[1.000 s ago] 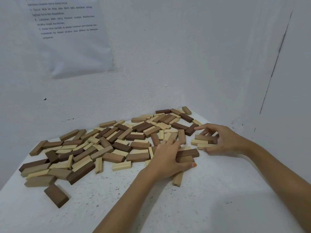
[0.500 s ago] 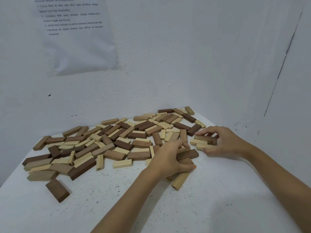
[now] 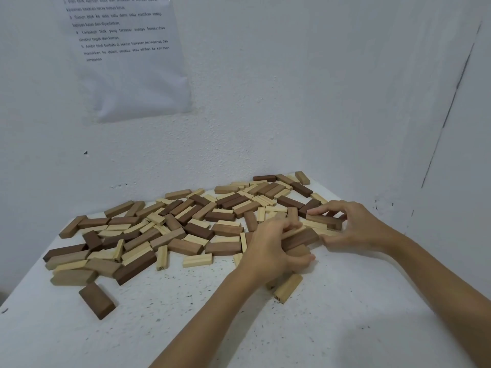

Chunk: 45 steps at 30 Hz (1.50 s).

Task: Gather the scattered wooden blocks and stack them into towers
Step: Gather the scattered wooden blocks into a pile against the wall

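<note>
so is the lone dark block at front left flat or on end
Flat: the dark brown block rests on a broad face on the white table, apart from the pile.

Counting one white table [image 3: 345, 328] and one printed sheet [image 3: 132, 83] hanging at 11 o'clock. Counting two hands, the left hand [image 3: 271, 248] and the right hand [image 3: 356, 229], both sitting at the pile's 3 o'clock edge. Counting wooden blocks [image 3: 198, 231] by the dozen, overlapping too much for an exact total, showing in three shades: dark brown, mid brown, pale. Counting at least two strays lying off the near edge: one dark block [image 3: 97, 300] at 7 o'clock, one pale block [image 3: 288, 287] at 5 o'clock.
</note>
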### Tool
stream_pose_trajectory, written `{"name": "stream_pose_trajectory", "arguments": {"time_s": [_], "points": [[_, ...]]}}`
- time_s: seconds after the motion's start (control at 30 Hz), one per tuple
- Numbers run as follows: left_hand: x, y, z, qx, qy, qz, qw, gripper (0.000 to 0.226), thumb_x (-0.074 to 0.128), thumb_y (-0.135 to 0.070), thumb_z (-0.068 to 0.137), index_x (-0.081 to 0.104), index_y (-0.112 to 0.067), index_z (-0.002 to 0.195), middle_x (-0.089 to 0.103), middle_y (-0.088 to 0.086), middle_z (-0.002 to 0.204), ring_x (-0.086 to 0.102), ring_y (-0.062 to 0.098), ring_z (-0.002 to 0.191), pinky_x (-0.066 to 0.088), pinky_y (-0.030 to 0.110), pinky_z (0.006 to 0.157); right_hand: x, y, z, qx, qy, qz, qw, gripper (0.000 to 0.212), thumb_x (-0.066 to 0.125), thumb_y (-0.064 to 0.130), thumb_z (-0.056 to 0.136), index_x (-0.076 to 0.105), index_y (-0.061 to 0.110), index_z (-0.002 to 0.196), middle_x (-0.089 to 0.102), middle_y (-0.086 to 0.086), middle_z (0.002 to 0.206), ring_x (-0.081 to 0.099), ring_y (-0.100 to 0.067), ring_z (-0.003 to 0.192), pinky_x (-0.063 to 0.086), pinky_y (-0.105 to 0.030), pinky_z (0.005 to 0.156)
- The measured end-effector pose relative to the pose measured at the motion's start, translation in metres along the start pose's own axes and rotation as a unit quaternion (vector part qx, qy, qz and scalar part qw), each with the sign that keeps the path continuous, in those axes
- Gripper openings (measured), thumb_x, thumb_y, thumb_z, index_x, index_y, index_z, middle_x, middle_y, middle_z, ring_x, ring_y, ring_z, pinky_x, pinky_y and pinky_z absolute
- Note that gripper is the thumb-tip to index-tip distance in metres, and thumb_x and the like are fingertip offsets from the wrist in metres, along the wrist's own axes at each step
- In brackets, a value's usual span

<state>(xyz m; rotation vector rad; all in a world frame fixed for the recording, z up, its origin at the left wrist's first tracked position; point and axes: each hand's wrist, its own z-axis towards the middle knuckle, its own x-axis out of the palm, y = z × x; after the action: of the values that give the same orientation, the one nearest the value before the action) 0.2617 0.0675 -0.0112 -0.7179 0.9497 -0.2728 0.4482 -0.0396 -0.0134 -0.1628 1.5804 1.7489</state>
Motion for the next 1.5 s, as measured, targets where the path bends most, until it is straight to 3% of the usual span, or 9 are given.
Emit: {"name": "stream_pose_trajectory", "arguments": {"time_s": [0.27, 0.47, 0.7, 0.77, 0.9, 1.03, 1.13, 1.23, 1.5], "points": [[-0.052, 0.015, -0.004, -0.016, -0.062, -0.032, 0.997, 0.056, 0.087, -0.03, 0.065, 0.066, -0.018, 0.116, 0.064, -0.013, 0.101, 0.056, -0.009, 0.073, 0.041, 0.009, 0.062, 0.013, 0.031, 0.017, -0.038, 0.013, -0.019, 0.999, 0.049, 0.082, 0.002, 0.069, 0.071, 0.025, 0.111, 0.069, 0.013, 0.109, 0.062, 0.004, 0.095, 0.044, -0.007, 0.075], [-0.096, 0.054, -0.008, -0.065, -0.1, 0.043, 0.992, 0.055, 0.087, -0.031, 0.064, 0.066, -0.017, 0.112, 0.064, -0.015, 0.101, 0.056, -0.008, 0.09, 0.043, 0.005, 0.072, 0.045, 0.069, 0.064, -0.055, 0.071, -0.099, 0.991, 0.047, 0.085, 0.022, 0.067, 0.069, 0.031, 0.111, 0.06, 0.026, 0.109, 0.054, 0.012, 0.1, 0.041, -0.005, 0.08], [-0.132, 0.093, 0.002, -0.123, -0.111, 0.11, 0.98, 0.052, 0.085, -0.027, 0.068, 0.066, -0.012, 0.115, 0.064, -0.01, 0.096, 0.058, 0.0, 0.088, 0.041, 0.0, 0.07, 0.106, 0.083, 0.127, -0.077, 0.105, -0.19, 0.973, 0.053, 0.08, 0.022, 0.071, 0.065, 0.017, 0.122, 0.061, 0.009, 0.113, 0.053, -0.002, 0.1, 0.037, -0.002, 0.068], [-0.136, 0.102, 0.003, -0.126, -0.114, 0.119, 0.978, 0.052, 0.081, -0.027, 0.073, 0.063, -0.013, 0.12, 0.064, -0.008, 0.108, 0.057, 0.003, 0.099, 0.037, -0.002, 0.074, 0.117, 0.084, 0.138, -0.083, 0.093, -0.188, 0.974, 0.056, 0.08, 0.023, 0.074, 0.063, 0.015, 0.127, 0.062, 0.004, 0.123, 0.054, -0.008, 0.112, 0.038, -0.004, 0.08], [-0.13, 0.106, -0.008, -0.102, -0.117, 0.162, 0.974, 0.046, 0.07, -0.031, 0.085, 0.058, -0.018, 0.128, 0.055, -0.007, 0.124, 0.046, 0.005, 0.115, 0.03, 0.009, 0.092, 0.123, 0.082, 0.134, -0.107, 0.084, -0.234, 0.963, 0.053, 0.067, 0.031, 0.086, 0.054, 0.021, 0.136, 0.055, -0.001, 0.133, 0.044, -0.022, 0.127, 0.037, -0.04, 0.107], [-0.122, 0.087, -0.033, -0.047, -0.043, 0.134, 0.989, 0.03, 0.058, -0.026, 0.093, 0.06, -0.022, 0.123, 0.058, -0.012, 0.117, 0.049, -0.001, 0.112, 0.041, 0.02, 0.097, 0.114, 0.086, 0.088, -0.108, 0.033, -0.249, 0.962, 0.034, 0.058, 0.028, 0.091, 0.058, 0.022, 0.124, 0.053, 0.004, 0.111, 0.046, -0.018, 0.119, 0.038, -0.034, 0.1], [-0.113, 0.076, -0.051, -0.022, 0.058, 0.162, 0.985, 0.037, 0.051, -0.029, 0.097, 0.051, -0.027, 0.133, 0.051, -0.018, 0.129, 0.042, -0.008, 0.115, 0.031, 0.006, 0.092, 0.11, 0.089, 0.044, -0.09, 0.057, -0.269, 0.957, 0.042, 0.054, 0.043, 0.092, 0.051, 0.028, 0.131, 0.047, 0.013, 0.119, 0.039, -0.008, 0.122, 0.035, -0.029, 0.093], [-0.103, 0.082, -0.061, -0.027, 0.112, 0.192, 0.975, 0.048, 0.045, -0.039, 0.099, 0.035, -0.031, 0.145, 0.031, -0.022, 0.147, 0.019, -0.008, 0.136, 0.013, 0.013, 0.11, 0.113, 0.089, 0.012, -0.094, 0.091, -0.298, 0.946, 0.055, 0.048, 0.059, 0.089, 0.042, 0.035, 0.138, 0.042, 0.017, 0.123, 0.037, -0.005, 0.115, 0.033, -0.028, 0.099], [-0.092, 0.087, -0.083, -0.031, 0.048, 0.187, 0.981, 0.048, 0.048, -0.039, 0.097, 0.042, -0.025, 0.142, 0.04, -0.014, 0.142, 0.03, 0.0, 0.133, 0.028, 0.025, 0.112, 0.119, 0.07, -0.011, -0.143, 0.061, -0.271, 0.95, 0.053, 0.051, 0.049, 0.092, 0.043, 0.029, 0.141, 0.041, 0.018, 0.136, 0.032, -0.005, 0.126, 0.032, -0.024, 0.106]]}}
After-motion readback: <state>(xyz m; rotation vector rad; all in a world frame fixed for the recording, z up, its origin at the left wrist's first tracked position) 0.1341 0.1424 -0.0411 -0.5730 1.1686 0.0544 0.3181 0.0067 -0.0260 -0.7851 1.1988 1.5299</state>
